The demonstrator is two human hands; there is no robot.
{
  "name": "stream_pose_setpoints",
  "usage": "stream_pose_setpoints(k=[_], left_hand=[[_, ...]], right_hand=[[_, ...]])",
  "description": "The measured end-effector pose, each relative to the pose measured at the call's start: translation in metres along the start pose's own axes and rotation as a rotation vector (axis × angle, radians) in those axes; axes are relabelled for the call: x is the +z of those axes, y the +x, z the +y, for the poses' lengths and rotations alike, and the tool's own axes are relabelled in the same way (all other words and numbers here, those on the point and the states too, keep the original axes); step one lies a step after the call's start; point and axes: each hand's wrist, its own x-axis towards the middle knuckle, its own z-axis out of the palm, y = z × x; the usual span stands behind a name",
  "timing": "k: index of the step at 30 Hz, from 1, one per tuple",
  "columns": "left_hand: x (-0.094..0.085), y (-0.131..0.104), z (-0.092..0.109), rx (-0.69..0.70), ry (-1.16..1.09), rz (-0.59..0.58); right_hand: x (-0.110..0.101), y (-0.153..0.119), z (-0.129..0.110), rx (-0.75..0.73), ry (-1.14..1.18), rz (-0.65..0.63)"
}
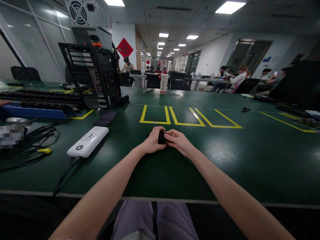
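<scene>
A small black object (161, 137) is held just above or on the green table (158, 181); its kind is hard to make out because fingers cover most of it. My left hand (153, 141) curls around it from the left, thumb below and fingers above. From the other side, the fingertips of my right hand (178, 141) are pinched together against its right edge. Both hands meet a little in front of the yellow tape outlines (155, 122) on the tabletop.
A white power bank (88, 141) with a black cable lies to the left. Behind it stand an open black computer case (97, 75) and a blue rail (38, 110). A paper cup (163, 84) is at the far edge. Other people sit at distant tables.
</scene>
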Motion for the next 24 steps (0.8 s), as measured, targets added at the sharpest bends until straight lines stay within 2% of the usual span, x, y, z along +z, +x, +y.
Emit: stream_pose_setpoints(k=[3,9,17,24], left_hand=[[0.000,0.000,-0.001,-0.016,-0.006,-0.006],[0.001,0.001,-0.006,-0.025,-0.034,-0.024],[0.002,0.002,-0.009,-0.018,-0.065,-0.035],[0.003,0.002,-0.010,-0.030,-0.069,-0.030]], right_hand=[[0.001,-0.002,0.000,-0.024,-0.039,-0.002],[0.003,-0.007,0.002,-0.203,-0.219,0.031],[0.002,0.000,0.007,-0.187,-0.245,0.078],[0.002,-0.002,0.004,-0.191,-0.275,0.036]])
